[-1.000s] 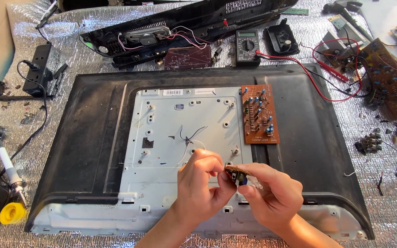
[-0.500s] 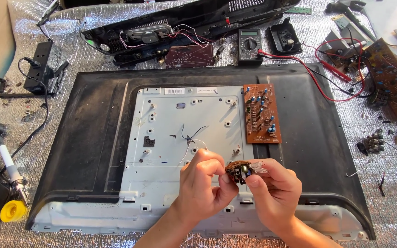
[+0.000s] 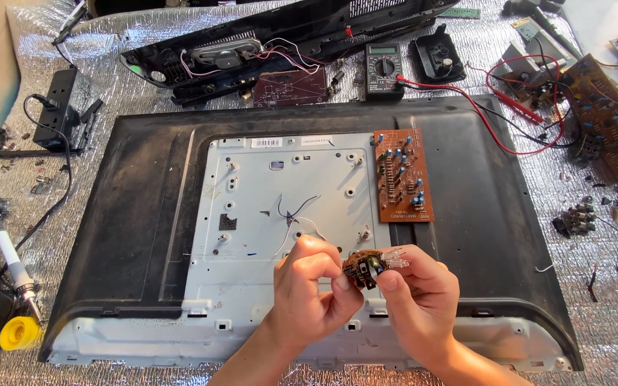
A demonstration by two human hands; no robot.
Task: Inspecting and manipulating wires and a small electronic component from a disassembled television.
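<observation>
Both my hands hold a small brown circuit module (image 3: pixel 363 269) with clear plastic parts, just above the lower middle of an opened flat-screen panel (image 3: pixel 137 236). My left hand (image 3: pixel 310 289) pinches its left side with thumb and forefinger. My right hand (image 3: pixel 420 293) grips its right side. Under my hands lies the panel's grey metal backplate (image 3: pixel 252 214) with thin loose wires (image 3: pixel 296 214). A brown circuit board (image 3: pixel 402 175) with blue capacitors rests on the backplate's right edge.
A multimeter (image 3: pixel 383 69) with red leads (image 3: pixel 516 107) lies behind the panel, next to a black rear cover (image 3: pixel 266 39) with speaker and wires. More circuit boards (image 3: pixel 606 121) lie at right. A soldering iron (image 3: pixel 10 254), yellow roll (image 3: pixel 19 332) and power strip (image 3: pixel 55 111) sit at left.
My hands have turned the small module slightly between the fingers and shifted it a little to the right. Nothing else has moved.
</observation>
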